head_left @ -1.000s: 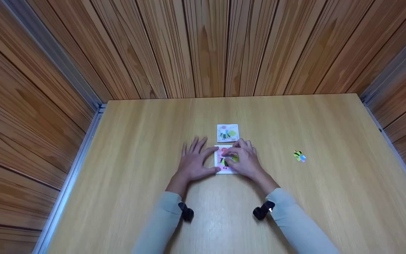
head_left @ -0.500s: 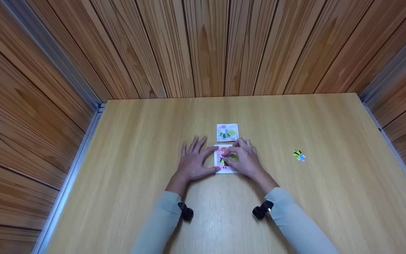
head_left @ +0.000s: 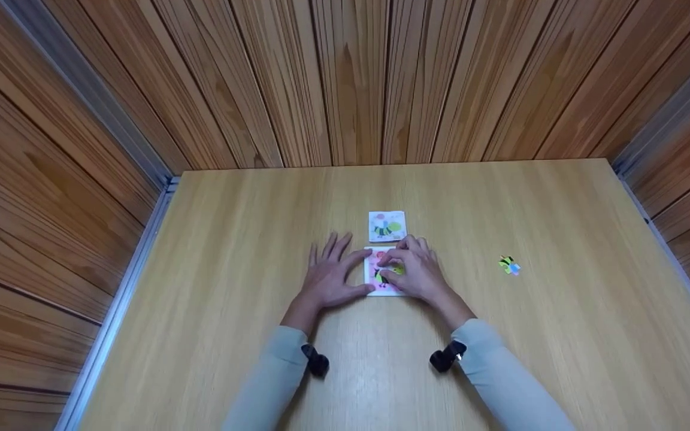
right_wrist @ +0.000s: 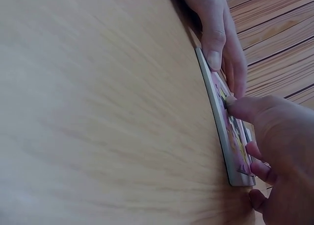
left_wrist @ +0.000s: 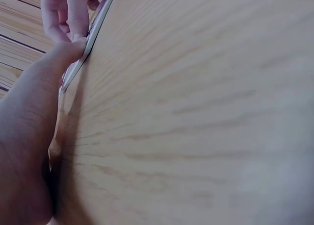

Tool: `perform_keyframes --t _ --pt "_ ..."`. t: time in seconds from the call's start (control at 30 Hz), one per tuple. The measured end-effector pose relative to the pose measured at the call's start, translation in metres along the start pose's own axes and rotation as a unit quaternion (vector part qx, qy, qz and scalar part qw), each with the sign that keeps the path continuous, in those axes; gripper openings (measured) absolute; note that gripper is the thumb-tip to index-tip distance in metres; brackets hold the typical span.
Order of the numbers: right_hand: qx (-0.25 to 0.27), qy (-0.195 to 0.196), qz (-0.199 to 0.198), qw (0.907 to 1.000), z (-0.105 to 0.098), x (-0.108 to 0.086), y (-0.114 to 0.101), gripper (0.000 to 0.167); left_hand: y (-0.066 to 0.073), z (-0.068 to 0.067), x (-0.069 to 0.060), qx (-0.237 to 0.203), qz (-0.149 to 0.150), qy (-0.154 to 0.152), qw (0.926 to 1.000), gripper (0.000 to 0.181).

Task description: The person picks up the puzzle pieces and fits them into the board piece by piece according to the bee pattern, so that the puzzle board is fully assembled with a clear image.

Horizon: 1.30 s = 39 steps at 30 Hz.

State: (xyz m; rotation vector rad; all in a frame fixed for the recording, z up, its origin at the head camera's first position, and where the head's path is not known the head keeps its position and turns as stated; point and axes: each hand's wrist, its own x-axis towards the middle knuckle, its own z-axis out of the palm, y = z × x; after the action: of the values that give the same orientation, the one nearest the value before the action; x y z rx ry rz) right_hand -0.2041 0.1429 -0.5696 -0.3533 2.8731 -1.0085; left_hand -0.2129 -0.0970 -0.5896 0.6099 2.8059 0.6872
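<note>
A small square bee puzzle board (head_left: 370,276), white-rimmed with a pink picture, lies flat on the table in the head view. My left hand (head_left: 328,281) is spread flat on its left; thumb and index finger touch the left edge. From the right my right hand (head_left: 420,272) reaches over the board, thumb and index finger pinching at a piece on the bee picture. That piece is mostly hidden by the fingers. In the right wrist view the right thumb (right_wrist: 248,107) rests low on the board's face (right_wrist: 216,87). Its other fingers curl near the board's edge.
Just behind the board lies a square card (head_left: 387,226) with a paler bee picture. Several small yellow, black, blue and pink pieces (head_left: 509,265) lie bunched to the right on the wooden table (head_left: 231,239). Wood-panelled walls (head_left: 345,84) stand behind and at both sides.
</note>
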Motion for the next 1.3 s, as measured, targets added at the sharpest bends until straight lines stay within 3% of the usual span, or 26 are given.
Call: perform_keyframes --t 0.47,0.67,0.97,1.3 --pt "0.007 0.017 -0.013 0.9998 0.001 -0.002 0.004 0.016 0.002 0.000 0.001 0.000 -0.002 0.002 1.0000 0.085" --pt "0.030 0.035 -0.030 0.9985 0.002 -0.007 0.007 0.024 0.001 0.001 0.000 -0.001 -0.004 0.003 1.0000 0.084" --pt "0.041 0.058 -0.048 0.9963 -0.020 -0.018 0.028 0.023 0.000 0.001 0.000 0.002 -0.003 0.003 1.0000 0.085" --pt "0.041 0.091 -0.015 0.9949 -0.048 -0.032 0.057 0.025 -0.003 0.003 0.001 -0.018 0.008 0.010 0.9998 0.088"
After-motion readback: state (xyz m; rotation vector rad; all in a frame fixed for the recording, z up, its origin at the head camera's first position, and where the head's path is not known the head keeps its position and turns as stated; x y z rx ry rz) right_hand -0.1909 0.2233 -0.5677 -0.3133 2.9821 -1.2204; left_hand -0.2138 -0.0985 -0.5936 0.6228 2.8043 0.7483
